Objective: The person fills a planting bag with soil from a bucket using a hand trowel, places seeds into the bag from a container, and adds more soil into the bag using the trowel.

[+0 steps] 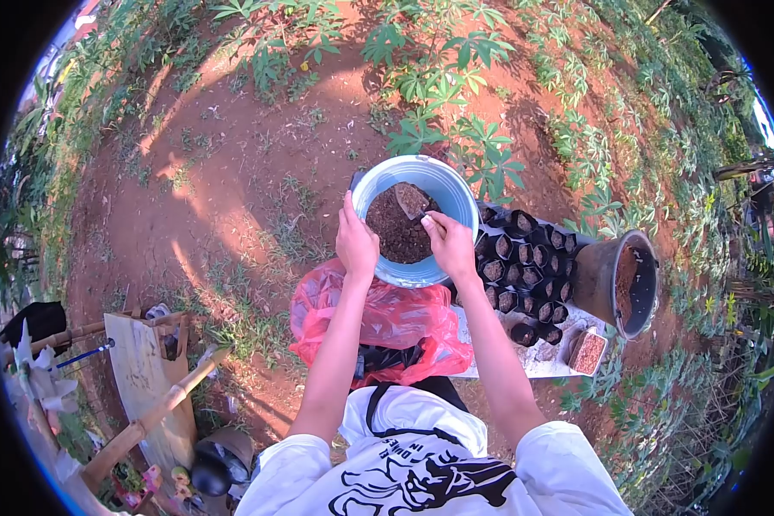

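Observation:
My left hand (pixel 357 242) grips the left rim of a light blue bucket (pixel 465 199), with its thumb side toward the inside. Dark, crumbly soil (pixel 393 238) covers the bucket's bottom. In my right hand (pixel 451 247) is a small hand trowel (pixel 412 200), its blade loaded with brown soil and held over the bucket. The fingers close around its short handle, which is mostly hidden. Below the bucket, near my lap, lies a translucent red plastic bag (pixel 318 320) with black plastic (pixel 385 361) showing inside.
To the right, several black soil-filled planting bags (pixel 516 275) stand in rows on a whitish board (pixel 537 365). A dark bucket (pixel 638 297) of reddish soil and a small tub (pixel 587 353) of reddish grains sit beside them. Leafy plants (pixel 447 82) grow ahead; a bamboo pole (pixel 155 415) lies left.

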Available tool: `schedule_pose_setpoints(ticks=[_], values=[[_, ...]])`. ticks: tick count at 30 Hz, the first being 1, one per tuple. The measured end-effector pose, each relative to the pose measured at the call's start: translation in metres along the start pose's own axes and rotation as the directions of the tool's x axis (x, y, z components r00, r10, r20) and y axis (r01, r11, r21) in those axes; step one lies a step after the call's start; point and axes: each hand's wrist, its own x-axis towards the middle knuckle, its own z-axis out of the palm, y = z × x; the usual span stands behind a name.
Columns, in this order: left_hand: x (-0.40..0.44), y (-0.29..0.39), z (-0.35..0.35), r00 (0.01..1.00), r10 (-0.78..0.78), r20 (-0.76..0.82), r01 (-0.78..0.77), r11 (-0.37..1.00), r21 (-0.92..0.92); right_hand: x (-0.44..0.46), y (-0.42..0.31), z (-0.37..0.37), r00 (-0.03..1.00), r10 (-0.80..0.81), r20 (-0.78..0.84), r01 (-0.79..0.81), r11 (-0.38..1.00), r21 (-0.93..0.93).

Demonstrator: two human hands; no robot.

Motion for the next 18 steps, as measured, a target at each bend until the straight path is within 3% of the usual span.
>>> schedule_pose_setpoints(ticks=[7,14,18], values=[[-0.001,0.003,-0.003,1.0,-0.002,0.023,0.002,1.0,0.009,-0.009,-0.009,-0.021,0.999,0.048,-0.003,-0.048,0.998,-0.027],[-0.002,-0.006,0.002,0.994,0.113,-0.001,-0.113,0.994,-0.005,-0.059,-0.01,-0.082,0.992,0.014,-0.123,-0.015,1.0,-0.006],[-0.019,0.011,-0.004,0.949,0.292,-0.121,-0.247,0.923,0.294,-0.11,0.002,-0.13,0.977,0.133,-0.168,-0.123,0.99,0.068]])
